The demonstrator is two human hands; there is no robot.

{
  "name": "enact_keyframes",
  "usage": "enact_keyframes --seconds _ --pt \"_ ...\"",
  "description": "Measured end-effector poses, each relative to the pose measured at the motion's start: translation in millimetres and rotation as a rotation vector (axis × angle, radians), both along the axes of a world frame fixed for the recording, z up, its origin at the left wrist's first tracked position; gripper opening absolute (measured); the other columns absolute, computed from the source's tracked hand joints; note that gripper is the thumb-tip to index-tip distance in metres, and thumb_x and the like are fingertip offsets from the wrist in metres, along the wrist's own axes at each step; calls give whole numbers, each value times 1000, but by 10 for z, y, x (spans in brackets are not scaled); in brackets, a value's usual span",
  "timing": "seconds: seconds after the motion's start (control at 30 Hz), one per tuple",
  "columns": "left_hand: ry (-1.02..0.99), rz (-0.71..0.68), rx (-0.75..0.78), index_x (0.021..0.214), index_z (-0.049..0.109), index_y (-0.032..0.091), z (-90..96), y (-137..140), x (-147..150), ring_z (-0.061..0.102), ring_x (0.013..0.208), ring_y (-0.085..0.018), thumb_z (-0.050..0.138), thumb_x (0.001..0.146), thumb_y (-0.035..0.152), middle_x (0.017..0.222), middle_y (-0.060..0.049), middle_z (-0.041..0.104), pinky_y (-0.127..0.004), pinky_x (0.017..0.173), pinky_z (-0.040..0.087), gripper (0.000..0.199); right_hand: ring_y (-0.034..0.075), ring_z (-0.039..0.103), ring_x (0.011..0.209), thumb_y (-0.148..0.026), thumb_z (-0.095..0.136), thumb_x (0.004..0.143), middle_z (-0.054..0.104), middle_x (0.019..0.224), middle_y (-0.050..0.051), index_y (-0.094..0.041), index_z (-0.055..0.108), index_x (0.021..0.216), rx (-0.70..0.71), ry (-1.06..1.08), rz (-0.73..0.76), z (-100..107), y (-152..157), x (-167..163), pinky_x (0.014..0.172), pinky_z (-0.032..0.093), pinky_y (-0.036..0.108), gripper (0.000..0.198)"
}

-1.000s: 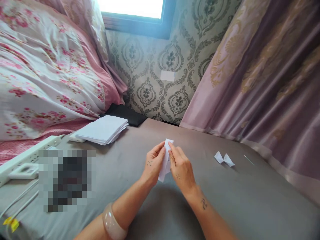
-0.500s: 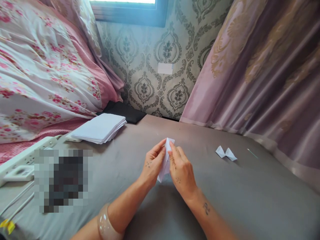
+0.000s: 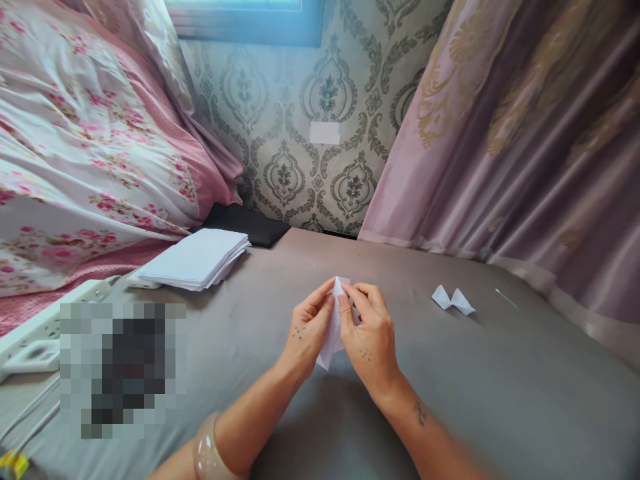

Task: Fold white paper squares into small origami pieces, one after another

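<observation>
Between my two hands is a folded sheet of white paper [image 3: 330,347], its pointed top showing above my fingers and its lower corner hanging below them. My left hand [image 3: 309,325] pinches the paper along its left side, thumb toward me. On the other side, my right hand [image 3: 369,333] grips it near the top, with the thumb pressed on the front face and the fingers behind. Parts of the folds are hidden by my fingers. Off to the right, a small folded paper piece [image 3: 453,301] with two pointed wings lies on the grey sheet [image 3: 500,387].
A stack of white paper [image 3: 195,259] lies at the left, close to a black flat item [image 3: 250,223]. Nearer are a white power strip [image 3: 83,300], cables and a blurred-out patch. A thin stick [image 3: 506,297] rests at the right. Curtains [image 3: 450,167] hang behind.
My right hand has shifted slightly right, and its fingers have spread behind the paper. The paper's top now shows a sharper point with a flap opened to the right. The view has tilted a little.
</observation>
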State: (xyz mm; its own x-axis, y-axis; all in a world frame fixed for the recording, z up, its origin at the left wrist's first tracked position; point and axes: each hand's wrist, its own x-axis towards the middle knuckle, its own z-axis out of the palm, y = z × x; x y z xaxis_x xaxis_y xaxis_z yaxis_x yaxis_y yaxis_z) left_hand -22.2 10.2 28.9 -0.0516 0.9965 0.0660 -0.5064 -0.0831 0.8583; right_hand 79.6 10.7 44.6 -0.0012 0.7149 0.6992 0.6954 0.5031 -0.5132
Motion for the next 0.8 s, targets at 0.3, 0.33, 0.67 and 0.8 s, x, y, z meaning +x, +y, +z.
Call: enact_keyframes --seconds 0.3,0.33,0.67,0.8 --pt "86 3 29 115 66 22 64 -102 71 60 106 -22 68 77 36 104 -6 71 -31 95 44 41 17 60 77 -28 47 91 65 82 5 -20 69 96 -15 -83 -92 96 -44 77 71 46 29 23" --pt "104 11 34 115 66 22 63 -101 69 59 109 -23 68 77 36 106 -6 71 -32 96 43 41 17 60 77 -28 46 92 65 81 6 -20 69 99 -14 -104 -102 97 -48 80 71 45 29 25" --pt "150 25 73 113 67 23 38 -71 59 56 115 -23 66 78 35 118 -6 66 -34 102 40 37 15 58 72 -28 43 93 61 76 4 -21 70 102 -33 -50 -56 88 -28 84 68 46 27 29" --pt "166 19 78 113 67 23 50 -79 55 56 116 -23 65 79 34 119 -5 66 -34 103 39 36 14 55 66 -29 45 92 59 72 2 -22 71 98 -66 47 -24 105 -24 81 64 44 26 27"
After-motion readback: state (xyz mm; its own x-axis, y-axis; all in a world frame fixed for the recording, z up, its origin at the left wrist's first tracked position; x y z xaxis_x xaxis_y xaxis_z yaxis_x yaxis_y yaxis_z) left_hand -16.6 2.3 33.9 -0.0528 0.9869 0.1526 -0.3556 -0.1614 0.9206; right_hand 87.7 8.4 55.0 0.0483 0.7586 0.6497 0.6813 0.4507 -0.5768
